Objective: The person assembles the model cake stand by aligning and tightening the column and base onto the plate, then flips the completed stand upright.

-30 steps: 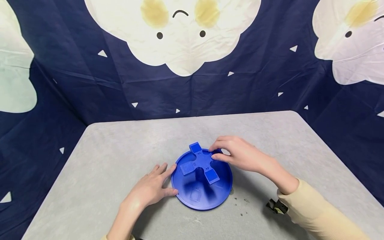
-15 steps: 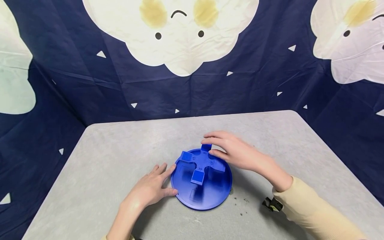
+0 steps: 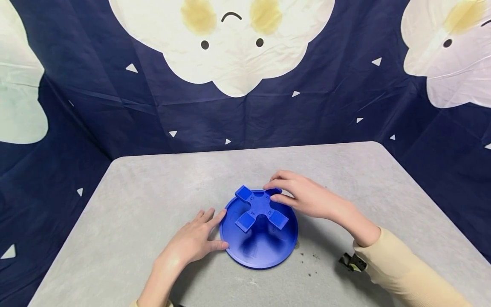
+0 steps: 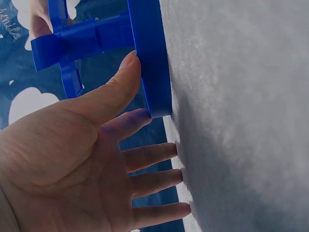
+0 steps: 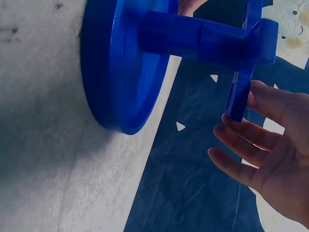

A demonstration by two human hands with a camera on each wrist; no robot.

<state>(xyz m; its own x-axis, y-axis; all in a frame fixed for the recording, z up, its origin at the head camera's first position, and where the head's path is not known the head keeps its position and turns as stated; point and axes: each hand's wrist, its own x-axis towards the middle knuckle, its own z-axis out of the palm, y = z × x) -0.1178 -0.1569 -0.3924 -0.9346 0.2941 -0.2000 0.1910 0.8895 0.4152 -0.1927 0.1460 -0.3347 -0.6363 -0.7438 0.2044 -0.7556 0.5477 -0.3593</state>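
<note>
A round blue base (image 3: 264, 258) with a raised rim sits on the grey table. From its middle rises a blue post (image 5: 188, 38), topped by a cross-shaped piece (image 3: 261, 204) with numbers on its arms. My left hand (image 3: 192, 238) lies at the base's left side, thumb and index finger touching the rim, the remaining fingers extended near the tabletop in the left wrist view. At the far right arm of the cross is my right hand (image 3: 308, 197); in the right wrist view its thumb and fingers pinch that arm's end (image 5: 236, 104).
The grey table (image 3: 153, 187) reaches back to a dark blue cloth (image 3: 199, 115) printed with white clouds and triangles. Several dark specks (image 3: 310, 274) lie right of the base. A small black device (image 3: 353, 262) is by the right sleeve (image 3: 402, 266).
The cross-shaped piece has turned clockwise as seen from above, its numbered arms shifting round. My right hand moved slightly out and back with it. Left hand and base stayed in place.
</note>
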